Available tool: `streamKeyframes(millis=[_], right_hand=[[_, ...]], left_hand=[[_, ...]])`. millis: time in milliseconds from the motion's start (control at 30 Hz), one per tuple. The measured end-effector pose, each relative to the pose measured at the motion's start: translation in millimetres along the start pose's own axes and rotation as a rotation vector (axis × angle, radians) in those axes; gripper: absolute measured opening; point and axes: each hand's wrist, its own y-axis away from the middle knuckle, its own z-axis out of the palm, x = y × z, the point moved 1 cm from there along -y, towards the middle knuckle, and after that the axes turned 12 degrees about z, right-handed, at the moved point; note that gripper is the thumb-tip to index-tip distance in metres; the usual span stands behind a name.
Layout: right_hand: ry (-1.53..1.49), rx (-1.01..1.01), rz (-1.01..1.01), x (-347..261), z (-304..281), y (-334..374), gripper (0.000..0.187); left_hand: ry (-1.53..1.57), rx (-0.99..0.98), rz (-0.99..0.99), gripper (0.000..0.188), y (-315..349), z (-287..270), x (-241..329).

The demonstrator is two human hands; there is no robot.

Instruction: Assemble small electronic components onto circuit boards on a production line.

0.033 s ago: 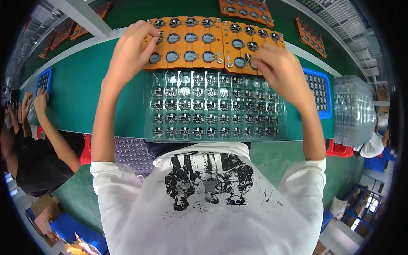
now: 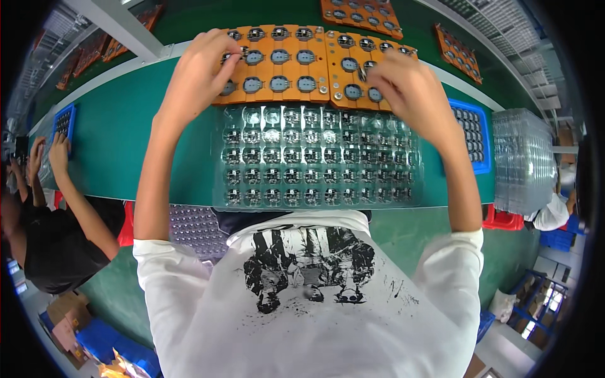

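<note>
Two orange fixture plates, the left one [image 2: 292, 70] and the right one [image 2: 335, 61], lie side by side with rows of round grey seats; several seats hold dark metal-topped parts. My left hand [image 2: 198, 75] is at the left plate's left edge, thumb and fingers pinched at a small dark metal part [image 2: 243, 51] by the second row. Over the right plate, my right hand [image 2: 413, 91] pinches a small round metal part [image 2: 362, 74], tilted on edge; its fingers hide some seats. Below both plates sits a clear plastic tray [image 2: 218, 183] with many small metal parts in its pockets.
On the right stand a blue tray [image 2: 484, 167] of round parts and a stack of clear trays [image 2: 523, 164]. More orange plates [image 2: 459, 53] lie beyond the green table [image 2: 126, 151]. A co-worker's arm [image 2: 85, 195] reaches in at the left, near another blue tray [image 2: 70, 113].
My right hand has moved slightly up the right plate with its metal part, away from the bottom row. My left hand stays at nearly the same place. The view has shifted slightly.
</note>
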Motion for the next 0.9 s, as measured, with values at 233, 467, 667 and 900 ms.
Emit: streamKeyframes(millis=[233, 467, 667, 900], right_hand=[[0.151, 0.152, -0.147, 36.2, 54.9, -34.8, 0.008], [0.249, 0.145, -0.14, 36.7, 61.6, -31.9, 0.006], [0.287, 0.132, -0.144, 36.9, 64.2, -31.8, 0.006], [0.329, 0.215, -0.178, 35.3, 65.3, -28.6, 0.009]], left_hand=[[-0.024, -0.173, 0.045, 0.008, -7.0, 34.8, -21.3], [-0.112, -0.246, 0.129, 0.006, -13.7, 30.3, -17.3], [-0.21, -0.369, 0.081, 0.005, -21.4, 28.5, -13.4], [-0.347, -0.315, 0.017, 0.005, -12.0, 42.2, -15.6]])
